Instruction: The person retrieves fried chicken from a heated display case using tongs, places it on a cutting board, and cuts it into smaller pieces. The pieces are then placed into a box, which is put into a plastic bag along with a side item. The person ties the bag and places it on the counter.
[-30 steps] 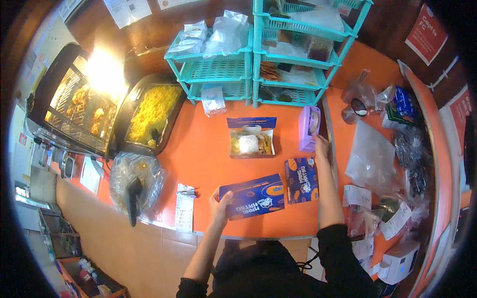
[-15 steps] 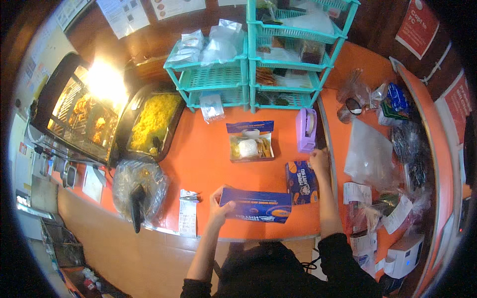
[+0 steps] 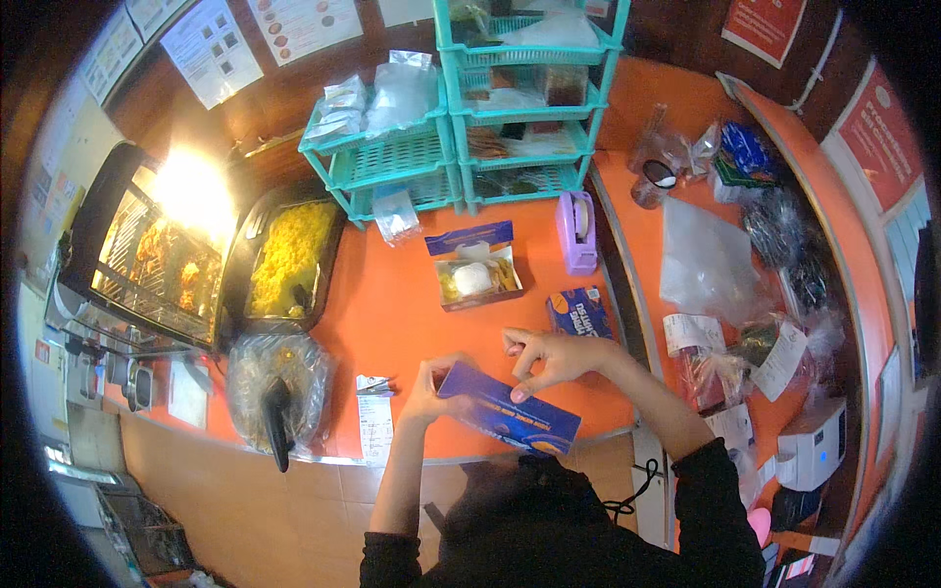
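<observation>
My left hand [image 3: 428, 390] grips the left end of a closed blue cardboard food box [image 3: 510, 410], held tilted above the counter's front edge. Over the box's right part is my right hand [image 3: 564, 361], its fingers curled and the thumb close to the box's top edge. Whatever those fingers hold, if anything, is too small to make out. Behind it lies another blue box [image 3: 580, 312], partly covered by the hand. Farther back, an open food box [image 3: 477, 278] holds a white round item and yellowish food. A purple tape dispenser [image 3: 578, 235] stands to its right.
A tray of yellow rice [image 3: 291, 257] sits beside a lit warmer [image 3: 157, 255] at left. Near it are a plastic-wrapped container [image 3: 279, 392] and a receipt [image 3: 374, 426]. Turquoise racks [image 3: 524, 113] stand behind. Bagged items [image 3: 701, 367] and a white device [image 3: 812, 446] are at right.
My right hand has come from the tape dispenser's front end to above the held box. The box has tipped, its right end lower. The whole view has shifted slightly.
</observation>
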Demonstrator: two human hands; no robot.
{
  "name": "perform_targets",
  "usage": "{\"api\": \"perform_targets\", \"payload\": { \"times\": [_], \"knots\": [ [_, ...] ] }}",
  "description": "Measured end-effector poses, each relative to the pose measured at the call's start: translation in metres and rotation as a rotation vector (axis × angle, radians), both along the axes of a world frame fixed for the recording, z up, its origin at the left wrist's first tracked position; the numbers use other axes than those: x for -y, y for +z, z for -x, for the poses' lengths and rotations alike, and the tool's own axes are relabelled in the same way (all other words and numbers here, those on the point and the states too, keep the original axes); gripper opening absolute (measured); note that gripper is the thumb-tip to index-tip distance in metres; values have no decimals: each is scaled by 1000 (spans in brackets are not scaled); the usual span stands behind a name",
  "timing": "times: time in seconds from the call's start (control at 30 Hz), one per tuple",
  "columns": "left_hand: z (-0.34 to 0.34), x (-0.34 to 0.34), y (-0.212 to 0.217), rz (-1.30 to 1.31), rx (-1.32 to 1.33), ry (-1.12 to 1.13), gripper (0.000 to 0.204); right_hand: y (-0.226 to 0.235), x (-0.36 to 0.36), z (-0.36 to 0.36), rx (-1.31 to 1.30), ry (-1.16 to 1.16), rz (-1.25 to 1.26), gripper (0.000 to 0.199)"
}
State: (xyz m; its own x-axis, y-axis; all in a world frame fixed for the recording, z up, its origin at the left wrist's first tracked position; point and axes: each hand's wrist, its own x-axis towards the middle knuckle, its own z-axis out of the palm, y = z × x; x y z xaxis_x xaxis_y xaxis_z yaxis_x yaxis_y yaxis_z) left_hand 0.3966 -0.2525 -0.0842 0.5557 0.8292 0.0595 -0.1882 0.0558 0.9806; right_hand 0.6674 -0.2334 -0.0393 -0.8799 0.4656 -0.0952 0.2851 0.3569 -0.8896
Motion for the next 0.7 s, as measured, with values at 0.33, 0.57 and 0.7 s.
{"api": "perform_targets", "payload": {
  "times": [0.33,0.57,0.7],
  "knots": [
    [-38,3,-33,188,49,22,58,-66,64,-33,-331,-324,717,60],
    [-117,-57,-49,683,-258,202,40,-76,81,-90,59,-934,343,59],
    [-175,-133,-64,372,2,483,68,-95,82,-116,-432,-1377,678,55]
  ]
}}
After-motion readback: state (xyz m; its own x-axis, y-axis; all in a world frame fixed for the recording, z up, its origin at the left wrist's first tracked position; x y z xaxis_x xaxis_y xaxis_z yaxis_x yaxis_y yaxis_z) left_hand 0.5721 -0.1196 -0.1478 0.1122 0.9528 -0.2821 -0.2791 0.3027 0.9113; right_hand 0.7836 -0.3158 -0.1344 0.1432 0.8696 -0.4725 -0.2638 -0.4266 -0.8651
